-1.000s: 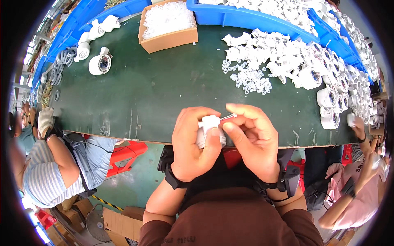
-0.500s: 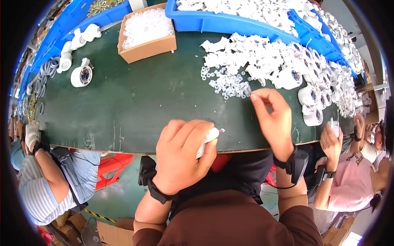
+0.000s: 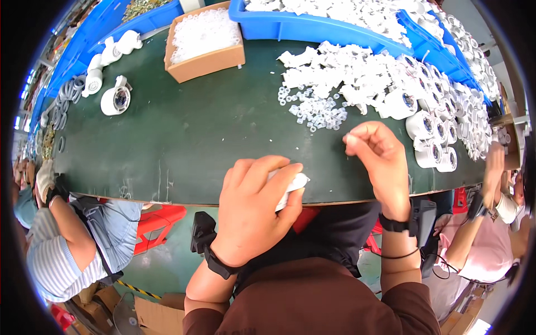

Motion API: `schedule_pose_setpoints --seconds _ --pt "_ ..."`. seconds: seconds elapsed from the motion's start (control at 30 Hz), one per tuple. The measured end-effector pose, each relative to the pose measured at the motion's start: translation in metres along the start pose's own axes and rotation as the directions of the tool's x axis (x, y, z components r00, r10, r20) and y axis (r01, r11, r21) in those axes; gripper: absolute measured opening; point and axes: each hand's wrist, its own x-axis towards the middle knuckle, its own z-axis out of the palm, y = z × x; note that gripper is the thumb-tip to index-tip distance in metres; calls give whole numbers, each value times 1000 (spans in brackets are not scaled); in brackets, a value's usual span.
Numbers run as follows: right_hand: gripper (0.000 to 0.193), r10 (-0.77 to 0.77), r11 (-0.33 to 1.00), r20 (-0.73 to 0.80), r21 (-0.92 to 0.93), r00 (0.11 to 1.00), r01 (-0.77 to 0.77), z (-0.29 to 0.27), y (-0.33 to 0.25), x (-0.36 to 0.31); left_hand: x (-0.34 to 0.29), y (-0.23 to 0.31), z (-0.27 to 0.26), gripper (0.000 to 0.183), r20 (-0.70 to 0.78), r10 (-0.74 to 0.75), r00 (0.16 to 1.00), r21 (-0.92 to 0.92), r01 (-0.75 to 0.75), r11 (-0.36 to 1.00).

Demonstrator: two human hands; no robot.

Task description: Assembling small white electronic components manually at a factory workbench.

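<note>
While a white housing [image 3: 115, 101] sits apart on the left of the green tabletop [image 3: 167, 134], next comes the cardboard box [image 3: 215, 66] of clear pieces. Your left hand [image 3: 251, 202] grips a white part [image 3: 300, 182] over the near edge, mostly hidden! Clear rings [image 3: 319, 114] lie beyond. Your right hand [image 3: 383, 157] hovers, fingertips narrow, contents I cannot tell, near the grouped housings [image 3: 429, 128].

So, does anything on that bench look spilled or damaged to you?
Nothing serious. A few tiny white specks lie scattered on the green tabletop, apart from the heaps, perhaps stray scraps. Pale scuffs near its front edge look like wear.
</note>
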Motion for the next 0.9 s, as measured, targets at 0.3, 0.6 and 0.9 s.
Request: schedule_pose_setpoints --seconds 0.3,0.6,0.9 --pt "19 -9 869 379 460 925 -180 36 -28 -38 1 0 4 29 -9 -25 1000 -14 25 1000" --pt "13 151 791 476 467 866 -395 41 -34 -30 -2 -5 8 37 -28 9 1000 -20 -10 1000" --pt "10 180 791 384 491 906 -365 50 -41 -36 -4 -7 15 41 -143 7 990 -35 -12 999"
